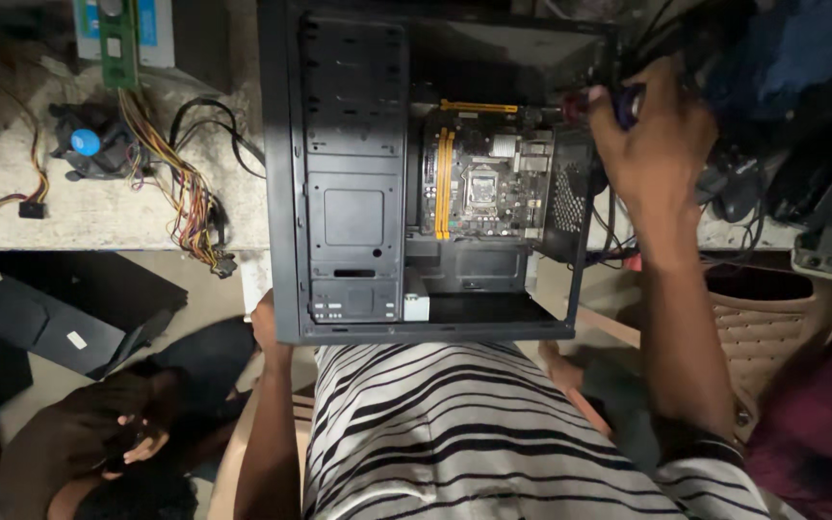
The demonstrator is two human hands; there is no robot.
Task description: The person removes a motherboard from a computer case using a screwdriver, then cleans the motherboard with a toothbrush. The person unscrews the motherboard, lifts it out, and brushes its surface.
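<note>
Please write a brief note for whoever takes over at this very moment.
Left hand: grips the near left corner of the open black computer case, which lies on its side on the workbench.
Right hand: at the case's far right edge, grip shut on a blue cable plug.
Done: side panel off; motherboard mounted inside.
Left: CPU cooler and wire bundle still lie outside on the bench.
</note>
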